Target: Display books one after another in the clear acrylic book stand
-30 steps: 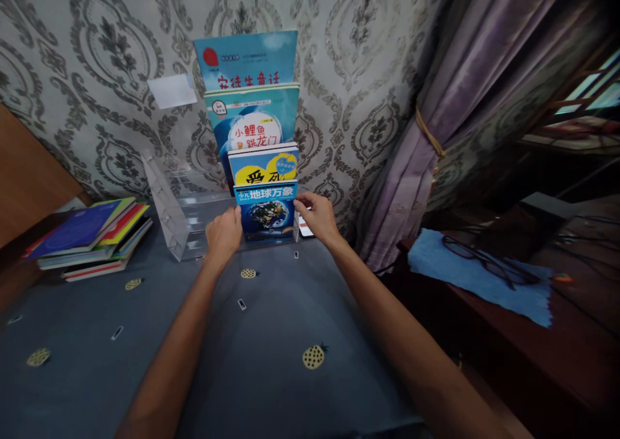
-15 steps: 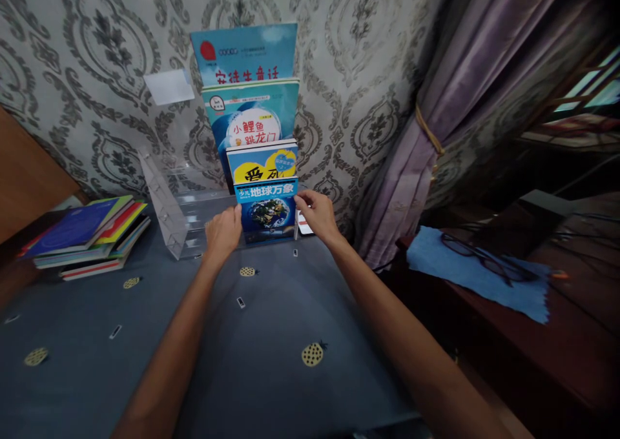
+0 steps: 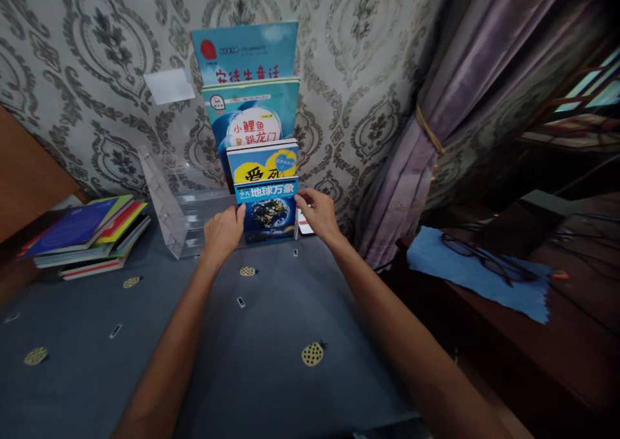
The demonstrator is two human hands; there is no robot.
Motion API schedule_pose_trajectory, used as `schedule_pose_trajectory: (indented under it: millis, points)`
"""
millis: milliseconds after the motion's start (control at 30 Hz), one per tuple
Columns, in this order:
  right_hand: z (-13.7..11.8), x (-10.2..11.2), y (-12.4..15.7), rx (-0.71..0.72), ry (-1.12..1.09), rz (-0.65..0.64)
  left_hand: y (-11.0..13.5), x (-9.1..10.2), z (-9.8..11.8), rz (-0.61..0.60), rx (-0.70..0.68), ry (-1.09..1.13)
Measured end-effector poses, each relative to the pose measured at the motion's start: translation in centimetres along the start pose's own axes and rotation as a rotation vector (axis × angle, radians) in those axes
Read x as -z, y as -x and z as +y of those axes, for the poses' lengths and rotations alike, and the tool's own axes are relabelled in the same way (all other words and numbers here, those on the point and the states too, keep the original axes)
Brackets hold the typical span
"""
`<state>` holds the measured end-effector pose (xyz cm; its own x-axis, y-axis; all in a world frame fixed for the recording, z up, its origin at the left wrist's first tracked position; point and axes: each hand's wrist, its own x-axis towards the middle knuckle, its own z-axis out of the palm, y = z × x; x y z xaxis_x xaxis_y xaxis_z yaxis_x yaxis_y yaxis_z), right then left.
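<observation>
A dark blue book with the Earth on its cover (image 3: 268,214) stands upright in the lowest, front tier of a clear acrylic stand (image 3: 167,213). My left hand (image 3: 223,232) is closed at the book's left edge, thumb against it. Pinched at the upper right edge of the same book is my right hand (image 3: 317,213). Behind it, in rising tiers, stand a blue and yellow book (image 3: 264,161), a teal book with a white circle (image 3: 254,113) and a taller blue book with red characters (image 3: 247,51). The stand's left side holds no books.
A pile of books (image 3: 87,232) lies at the left on the dark blue tablecloth (image 3: 242,361). A white-screened phone-like object (image 3: 305,224) is partly hidden behind my right hand. To the right, glasses (image 3: 489,258) rest on a blue cloth (image 3: 436,258) beside a purple curtain (image 3: 411,168).
My left hand has shifted slightly to the right at the Earth book's left edge. My right hand, the books and the stand look almost the same.
</observation>
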<state>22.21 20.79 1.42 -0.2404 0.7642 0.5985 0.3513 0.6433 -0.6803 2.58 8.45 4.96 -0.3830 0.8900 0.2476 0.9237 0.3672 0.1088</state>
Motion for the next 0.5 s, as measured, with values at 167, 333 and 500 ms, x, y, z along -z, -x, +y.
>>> schedule_pose_trajectory:
  millis: [167,333,500]
  points:
    - [-0.20,0.18,-0.07,-0.007,0.000,0.006,0.11,0.42,-0.03,0.007,0.015,0.008]
    - [-0.15,0.16,-0.13,-0.002,-0.014,0.011,0.14,0.71,-0.08,0.013,0.027,0.007]
    - [-0.26,0.21,-0.14,-0.002,-0.022,0.011,0.17,0.95,-0.21,0.031,0.026,0.012]
